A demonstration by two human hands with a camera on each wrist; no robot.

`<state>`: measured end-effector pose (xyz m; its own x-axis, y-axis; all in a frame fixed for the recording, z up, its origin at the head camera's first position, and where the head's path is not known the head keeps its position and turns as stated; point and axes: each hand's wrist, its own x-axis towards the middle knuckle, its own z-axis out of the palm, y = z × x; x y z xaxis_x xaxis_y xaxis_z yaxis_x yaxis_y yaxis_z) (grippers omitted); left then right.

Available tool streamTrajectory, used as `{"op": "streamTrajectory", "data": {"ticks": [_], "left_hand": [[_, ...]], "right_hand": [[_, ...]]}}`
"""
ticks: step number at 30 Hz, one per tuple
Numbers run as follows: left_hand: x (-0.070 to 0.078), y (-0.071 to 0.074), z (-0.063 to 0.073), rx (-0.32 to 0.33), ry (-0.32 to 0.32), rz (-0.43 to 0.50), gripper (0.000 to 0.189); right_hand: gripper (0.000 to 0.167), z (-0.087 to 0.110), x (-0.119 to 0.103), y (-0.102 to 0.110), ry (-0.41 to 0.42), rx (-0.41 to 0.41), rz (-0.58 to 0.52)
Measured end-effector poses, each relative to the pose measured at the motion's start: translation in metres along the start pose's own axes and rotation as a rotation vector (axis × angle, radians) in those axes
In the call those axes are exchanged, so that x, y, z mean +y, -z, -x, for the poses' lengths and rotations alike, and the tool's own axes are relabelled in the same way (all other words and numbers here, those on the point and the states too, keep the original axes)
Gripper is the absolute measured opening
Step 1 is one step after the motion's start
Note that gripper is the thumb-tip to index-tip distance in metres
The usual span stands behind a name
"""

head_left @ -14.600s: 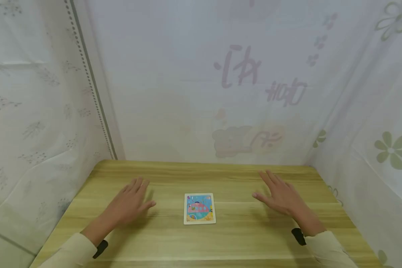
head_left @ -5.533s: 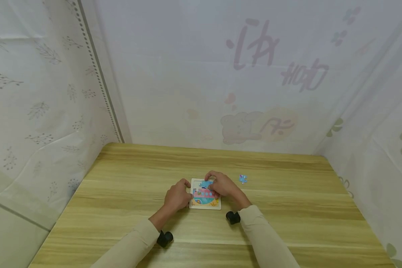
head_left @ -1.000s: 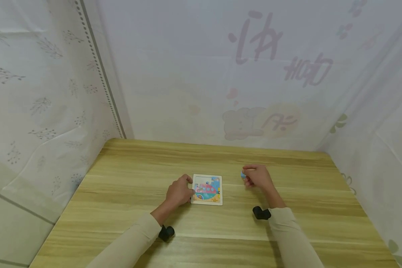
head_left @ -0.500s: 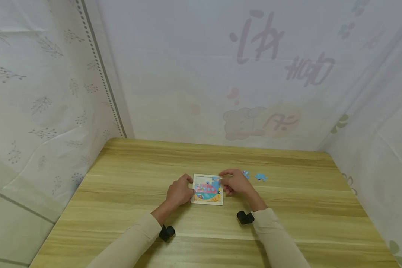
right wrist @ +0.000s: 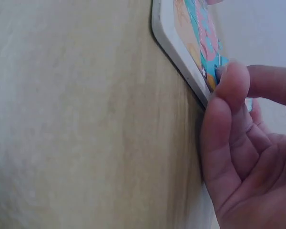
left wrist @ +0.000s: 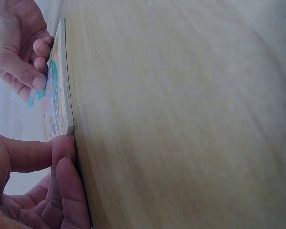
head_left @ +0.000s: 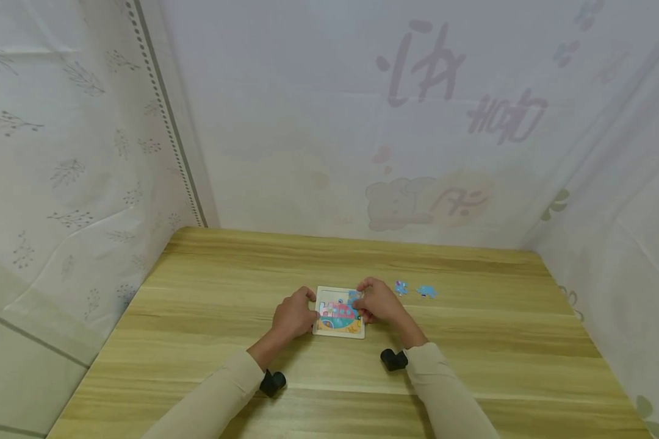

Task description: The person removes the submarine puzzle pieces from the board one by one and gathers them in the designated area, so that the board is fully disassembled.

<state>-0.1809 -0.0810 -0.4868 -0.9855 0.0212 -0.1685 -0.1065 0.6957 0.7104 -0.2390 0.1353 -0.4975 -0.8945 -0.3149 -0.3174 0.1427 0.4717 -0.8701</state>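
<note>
A small square jigsaw puzzle in a pale wooden frame (head_left: pixel 337 334) lies flat on the table, showing a pink submarine in a sea scene. Its upper left is bare, without picture pieces. My left hand (head_left: pixel 293 315) grips the frame's left edge between thumb and finger. At the upper right of the puzzle, my right hand (head_left: pixel 385 303) pinches a blue puzzle piece (left wrist: pixel 36 98), whose edge pokes out past the fingertips in the left wrist view. Two loose blue puzzle pieces lie right of that hand: a small one (head_left: pixel 401 288) and a wider one (head_left: pixel 426 291).
The wood-grain table (head_left: pixel 241 262) ends at a pale printed curtain (head_left: pixel 285 152) behind it. More patterned cloth hangs on the left (head_left: pixel 77 183) and right (head_left: pixel 626 201). A black wrist camera (head_left: pixel 393 360) sits below each forearm.
My right hand has set a blue piece down beside another on the right, then moved left to the puzzle's upper right, where it pinches a piece. The left hand has kept its grip.
</note>
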Motion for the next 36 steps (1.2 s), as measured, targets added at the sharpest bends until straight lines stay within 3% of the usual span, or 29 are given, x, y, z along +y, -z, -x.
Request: {"op": "streamTrajectory", "data": {"ticks": [8,17,28,36], "left_hand": [[0.0,0.0,0.0,0.004,-0.004,-0.003,0.03],[-0.002,-0.001,0.001,-0.006,-0.005,0.006,0.029],[0.0,0.0,-0.001,-0.009,0.0,0.012,0.026],[-0.003,-0.002,-0.003,0.001,-0.021,0.0,0.026]], "right_hand": [[0.029,-0.001,0.006,0.004,0.051,-0.094,-0.094],[0.026,-0.003,0.007,0.008,-0.013,-0.119,-0.119],[0.01,-0.001,0.004,0.007,0.062,-0.16,0.046],[0.017,-0.002,0.013,0.011,0.06,-0.181,-0.141]]}}
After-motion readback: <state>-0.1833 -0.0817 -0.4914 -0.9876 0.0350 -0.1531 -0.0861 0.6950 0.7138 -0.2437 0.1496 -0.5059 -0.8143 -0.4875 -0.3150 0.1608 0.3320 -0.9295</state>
